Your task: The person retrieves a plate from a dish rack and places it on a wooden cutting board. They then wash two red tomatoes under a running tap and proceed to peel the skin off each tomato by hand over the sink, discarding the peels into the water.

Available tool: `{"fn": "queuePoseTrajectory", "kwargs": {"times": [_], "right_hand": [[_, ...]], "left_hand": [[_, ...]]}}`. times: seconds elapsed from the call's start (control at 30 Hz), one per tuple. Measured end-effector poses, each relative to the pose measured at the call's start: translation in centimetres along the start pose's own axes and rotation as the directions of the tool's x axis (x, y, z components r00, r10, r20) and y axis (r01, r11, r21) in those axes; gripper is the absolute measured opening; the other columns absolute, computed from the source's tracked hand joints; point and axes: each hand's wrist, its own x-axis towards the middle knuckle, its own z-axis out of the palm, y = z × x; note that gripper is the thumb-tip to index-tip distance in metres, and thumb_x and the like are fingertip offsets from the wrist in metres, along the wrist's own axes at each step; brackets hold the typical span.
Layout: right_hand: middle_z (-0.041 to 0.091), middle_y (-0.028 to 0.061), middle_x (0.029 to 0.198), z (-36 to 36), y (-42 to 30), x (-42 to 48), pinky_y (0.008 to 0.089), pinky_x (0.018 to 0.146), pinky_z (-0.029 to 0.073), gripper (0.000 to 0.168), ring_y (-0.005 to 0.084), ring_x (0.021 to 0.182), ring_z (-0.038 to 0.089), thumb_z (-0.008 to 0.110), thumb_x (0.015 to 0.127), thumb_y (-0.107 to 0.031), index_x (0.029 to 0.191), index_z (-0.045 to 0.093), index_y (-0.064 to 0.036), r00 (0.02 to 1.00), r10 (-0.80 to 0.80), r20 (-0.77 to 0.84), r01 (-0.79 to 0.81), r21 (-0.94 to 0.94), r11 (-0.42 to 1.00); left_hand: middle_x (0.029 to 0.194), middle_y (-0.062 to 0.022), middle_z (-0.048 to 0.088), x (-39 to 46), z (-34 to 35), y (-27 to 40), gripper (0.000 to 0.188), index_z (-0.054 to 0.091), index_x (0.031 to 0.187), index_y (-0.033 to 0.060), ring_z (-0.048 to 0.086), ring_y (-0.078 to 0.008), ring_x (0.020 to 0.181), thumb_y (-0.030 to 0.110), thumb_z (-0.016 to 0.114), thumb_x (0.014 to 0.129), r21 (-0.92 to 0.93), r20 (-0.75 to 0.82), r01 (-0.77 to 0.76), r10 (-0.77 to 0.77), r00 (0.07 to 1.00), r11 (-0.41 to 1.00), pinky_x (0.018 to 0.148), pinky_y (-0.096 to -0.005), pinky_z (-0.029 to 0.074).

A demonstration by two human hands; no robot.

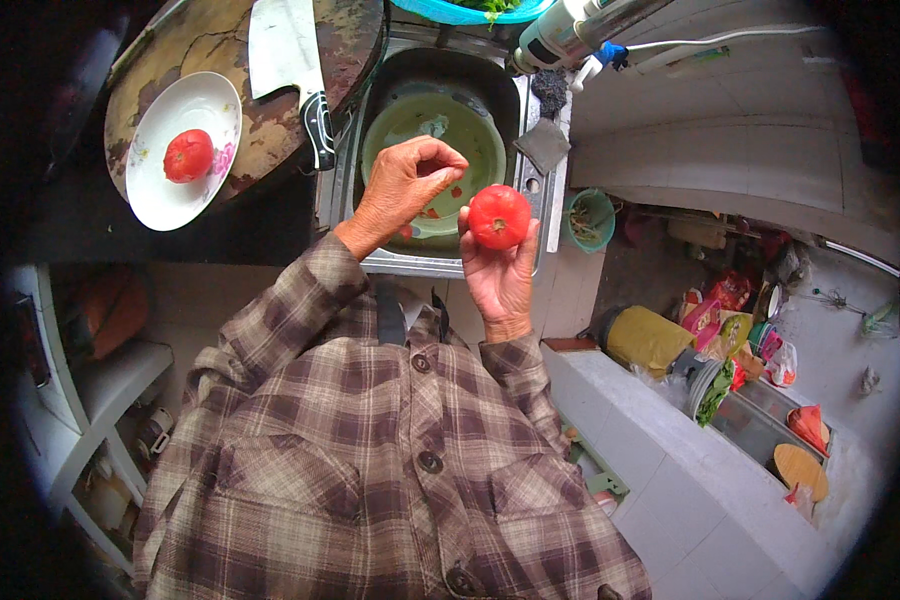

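My right hand [499,281] is palm up under a red tomato [499,216], its fingers and thumb around the sides and the stem scar showing. Just to the left and slightly forward, my left hand [412,184] hangs over the basin, thumb and forefinger tips pinched together; I see nothing between them. Below both hands is a greenish basin [390,131] of water set in a steel sink [521,150]. Small red scraps [429,214] show in the basin. Another red tomato [188,156] lies on a white floral plate [154,199], on a round, worn chopping board [210,45].
A cleaver [289,52] lies on the board, its black handle over the edge towards the sink. A grey cloth [542,145] and a dark scrubber [549,91] sit on the sink's right rim. Beyond is a blue basin of greens [457,11]. A green bin [591,220] stands right.
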Motion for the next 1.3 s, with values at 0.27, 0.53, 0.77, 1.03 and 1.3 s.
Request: {"fn": "queuePoseTrajectory", "kwargs": {"times": [0.27,0.53,0.77,1.03,1.3], "right_hand": [[0.051,0.0140,0.127,0.4,0.4,0.0,0.0348,0.091,0.053,0.062,0.0285,0.115,0.054,0.056,0.091,-0.049,0.130,0.044,-0.003,0.994,-0.053,-0.091,0.031,-0.230,0.973],[0.051,0.0119,0.128,0.1,0.3,0.0,0.0372,0.097,0.048,0.060,0.0246,0.116,0.052,0.055,0.092,-0.048,0.130,0.044,-0.003,0.996,-0.061,-0.071,0.034,-0.336,0.941],[0.051,0.0122,0.128,-0.5,-0.1,-0.4,0.0373,0.093,0.050,0.064,0.0281,0.114,0.052,0.057,0.090,-0.049,0.134,0.041,-0.004,0.998,0.060,-0.023,-0.064,-0.198,0.978],[0.047,0.0144,0.128,0.7,-0.8,-0.9,0.0359,0.081,0.053,0.074,0.0308,0.106,0.056,0.058,0.088,-0.052,0.142,0.032,-0.008,0.980,0.098,0.173,-0.083,-0.091,0.992],[0.048,0.0144,0.131,1.1,-0.6,-0.6,0.0331,0.080,0.056,0.072,0.0295,0.107,0.059,0.052,0.090,-0.055,0.141,0.034,-0.008,0.995,0.045,0.083,-0.021,-0.272,0.962]], "left_hand": [[0.084,-0.0088,0.067,-0.1,-1.0,3.8,0.015,0.071,0.089,0.0041,0.066,-0.0208,0.073,0.017,0.070,0.081,0.219,0.249,-0.159,0.102,0.963,0.963,0.064,-0.0290,0.053],[0.079,-0.0100,0.063,-0.3,-0.4,3.7,0.009,0.064,0.083,0.0024,0.065,-0.0220,0.068,0.010,0.067,0.079,0.541,0.311,-0.453,0.332,0.890,0.708,0.060,-0.0303,0.053],[0.071,-0.0091,0.064,-0.2,-0.7,3.9,0.012,0.063,0.081,-0.0008,0.063,-0.0155,0.065,0.010,0.065,0.077,0.148,0.274,0.118,-0.155,0.949,0.982,0.062,-0.0284,0.050],[0.073,-0.0007,0.064,-0.6,-1.9,0.4,0.019,0.063,0.081,0.0067,0.061,-0.0076,0.060,0.025,0.065,0.086,-0.163,0.264,0.374,-0.325,0.908,0.913,0.037,-0.0223,0.045],[0.106,-0.0051,0.060,-0.5,-1.7,2.6,0.013,0.066,0.100,0.0023,0.061,-0.0117,0.090,0.010,0.059,0.091,-0.095,0.247,0.083,-0.057,0.967,0.992,0.073,-0.0247,0.053]]}}
